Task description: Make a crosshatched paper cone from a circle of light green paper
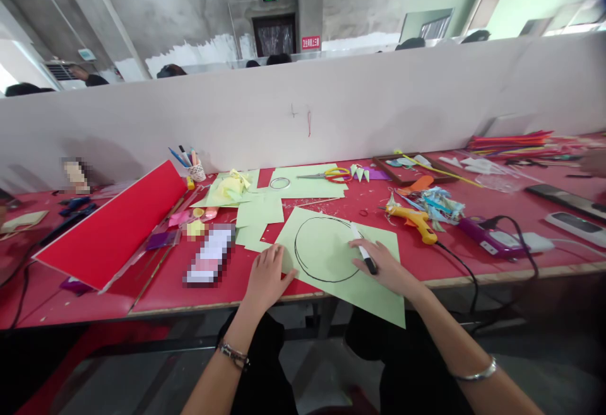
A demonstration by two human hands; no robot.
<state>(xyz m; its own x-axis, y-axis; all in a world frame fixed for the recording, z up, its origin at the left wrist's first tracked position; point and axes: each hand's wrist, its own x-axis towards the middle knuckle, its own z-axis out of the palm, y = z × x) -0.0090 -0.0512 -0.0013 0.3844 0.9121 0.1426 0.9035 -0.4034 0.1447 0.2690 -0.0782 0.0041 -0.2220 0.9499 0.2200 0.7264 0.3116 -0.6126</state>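
Observation:
A sheet of light green paper lies at the table's front edge, its near corner jutting past the edge. A large circle in black line is drawn on it, the line doubled along the top. My right hand rests on the sheet's right part and grips a white marker with a black end. Its tip is hard to make out near the circle's upper right. My left hand lies with fingers spread at the sheet's left edge, thumb stretched toward the paper.
Behind the sheet are scissors, a ring and green paper pieces. A yellow glue gun with a cord and a purple power strip lie right. Left are a phone and a red board. A white partition stands behind.

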